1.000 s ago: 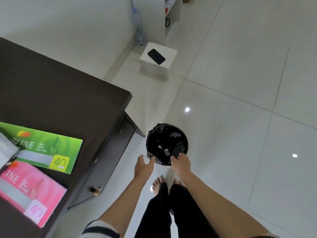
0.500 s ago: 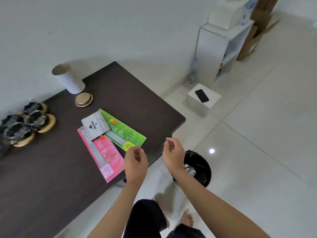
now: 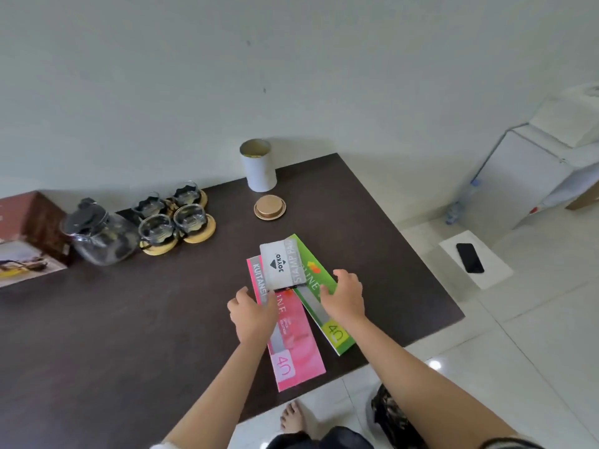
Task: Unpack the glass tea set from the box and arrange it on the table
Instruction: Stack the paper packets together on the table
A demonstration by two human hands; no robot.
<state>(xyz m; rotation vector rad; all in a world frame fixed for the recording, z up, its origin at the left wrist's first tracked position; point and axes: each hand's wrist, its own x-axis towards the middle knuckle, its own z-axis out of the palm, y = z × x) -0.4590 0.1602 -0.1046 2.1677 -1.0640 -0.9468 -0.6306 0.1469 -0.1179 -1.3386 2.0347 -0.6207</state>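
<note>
The unpacking looks largely done: the clear glass teapot with a black lid (image 3: 97, 236) and four glass cups on round wooden coasters (image 3: 176, 218) stand together at centre left on the dark brown table (image 3: 129, 335), beside the printed box (image 3: 27, 241) at the left edge. Both hands hover at frame centre, empty, fingers loosely curled: the left hand (image 3: 254, 314) over the pink receipt book (image 3: 295, 345), the right hand (image 3: 345, 298) over the green one (image 3: 319, 299). A white stamp-pad box (image 3: 282, 265) lies atop them. Clearing this stationery probably comes next. A white open canister (image 3: 258, 165) and its round wooden lid (image 3: 269, 207) sit behind.
</note>
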